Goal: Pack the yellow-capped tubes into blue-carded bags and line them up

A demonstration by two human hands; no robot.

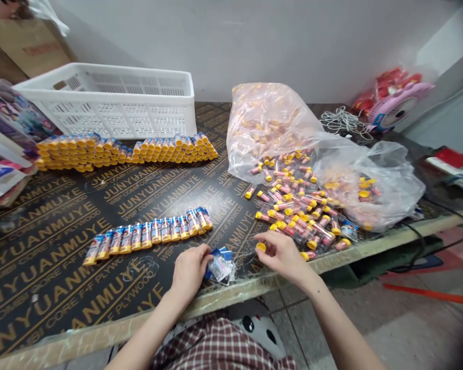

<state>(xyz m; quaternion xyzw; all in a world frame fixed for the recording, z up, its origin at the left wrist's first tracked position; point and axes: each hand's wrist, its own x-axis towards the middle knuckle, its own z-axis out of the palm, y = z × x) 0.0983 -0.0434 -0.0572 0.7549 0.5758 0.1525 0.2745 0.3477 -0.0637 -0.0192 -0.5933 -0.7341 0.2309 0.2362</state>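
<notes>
My left hand (190, 268) is closed, its fingertips pinching the left edge of a small pile of blue-and-clear plastic wrappers (220, 266) near the table's front edge. To the right, the curled fingers of my right hand (283, 255) are round a small tube with a yellow cap (261, 246); only the cap shows clearly. Just beyond that hand lies a heap of loose clear tubes (293, 221) with yellow caps and pinkish contents. A slanting row of blue-wrapped tubes (150, 234) with yellow ends lies side by side left of the wrappers.
A stacked bank of wrapped tubes (127, 151) lies before a white plastic basket (139, 115). Behind the loose heap, a large clear bag (270, 118) spills more tubes. A white cable (345, 122) and a pink fan (399, 108) stand at the back right. The black printed table (111, 288) has a taped front edge.
</notes>
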